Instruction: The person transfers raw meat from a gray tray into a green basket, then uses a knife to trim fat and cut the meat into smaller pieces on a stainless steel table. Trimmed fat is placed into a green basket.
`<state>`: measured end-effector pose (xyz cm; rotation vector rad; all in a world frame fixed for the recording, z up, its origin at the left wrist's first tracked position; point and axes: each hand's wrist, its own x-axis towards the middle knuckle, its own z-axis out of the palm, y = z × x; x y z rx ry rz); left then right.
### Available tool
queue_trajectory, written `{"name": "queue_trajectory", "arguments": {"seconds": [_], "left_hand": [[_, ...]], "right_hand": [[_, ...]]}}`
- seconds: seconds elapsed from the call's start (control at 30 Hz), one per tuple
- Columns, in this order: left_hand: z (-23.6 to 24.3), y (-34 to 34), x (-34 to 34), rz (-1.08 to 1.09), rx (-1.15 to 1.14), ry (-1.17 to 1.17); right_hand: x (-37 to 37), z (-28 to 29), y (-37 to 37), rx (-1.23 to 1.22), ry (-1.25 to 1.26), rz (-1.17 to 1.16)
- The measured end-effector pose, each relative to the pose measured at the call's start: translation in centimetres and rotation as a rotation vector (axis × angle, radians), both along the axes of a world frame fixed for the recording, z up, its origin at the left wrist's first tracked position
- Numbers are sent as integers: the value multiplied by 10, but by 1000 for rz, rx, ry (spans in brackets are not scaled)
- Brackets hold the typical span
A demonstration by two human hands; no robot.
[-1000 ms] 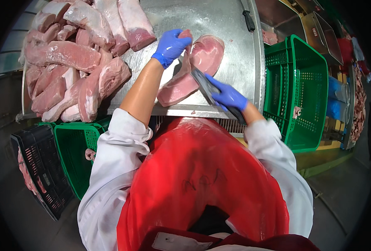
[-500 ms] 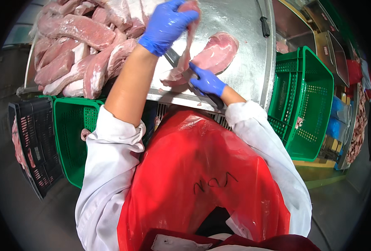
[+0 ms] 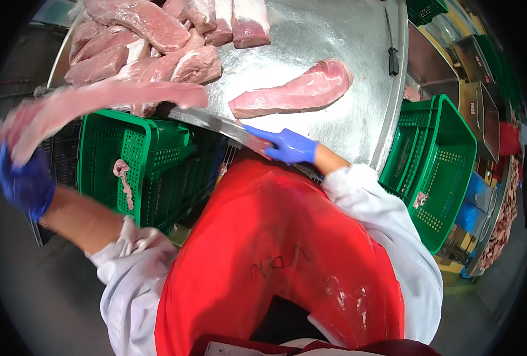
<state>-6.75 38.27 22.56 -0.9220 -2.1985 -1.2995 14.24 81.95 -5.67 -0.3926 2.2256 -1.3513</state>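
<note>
My left hand (image 3: 26, 181), in a blue glove, is closed on one end of a long, pale pink strip of meat (image 3: 118, 98). The strip stretches to the right across the table corner, blurred by motion. My right hand (image 3: 290, 146), also gloved in blue, grips a knife (image 3: 253, 142) at the table's near edge. Its blade points left along that edge, and the fingers hide the handle. A trimmed piece of pork loin (image 3: 293, 92) lies flat on the metal table (image 3: 287, 29), just beyond my right hand and touched by neither hand.
Several meat pieces (image 3: 151, 26) are heaped at the table's far left. Another knife (image 3: 392, 53) lies near the right edge. Green crates stand below left (image 3: 88, 151) and at right (image 3: 438, 228); a meat scrap (image 3: 123, 178) hangs in the left one. A black crate (image 3: 64, 154) is further left.
My left hand has swung left and down off the table, carrying the strip away from the loin piece. My right hand has drawn the knife back to the near edge.
</note>
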Motion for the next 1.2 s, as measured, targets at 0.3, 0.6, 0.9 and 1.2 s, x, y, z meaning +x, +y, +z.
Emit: {"name": "queue_trajectory", "arguments": {"seconds": [0.3,0.6,0.9,1.2], "left_hand": [[-40,-45,55,773,-630,265],[-334,355,71,-316,-1162,-302],[-369,364,-26,-681,-220,-1248],[-231,604,69,-789,-374,-462]], "right_hand": [[-11,-41,112,299,161,-906],[50,-40,75,678,-160,-564],[163,-27,71,472,-74,-559],[232,-10,96,5,-168,-1390]]}}
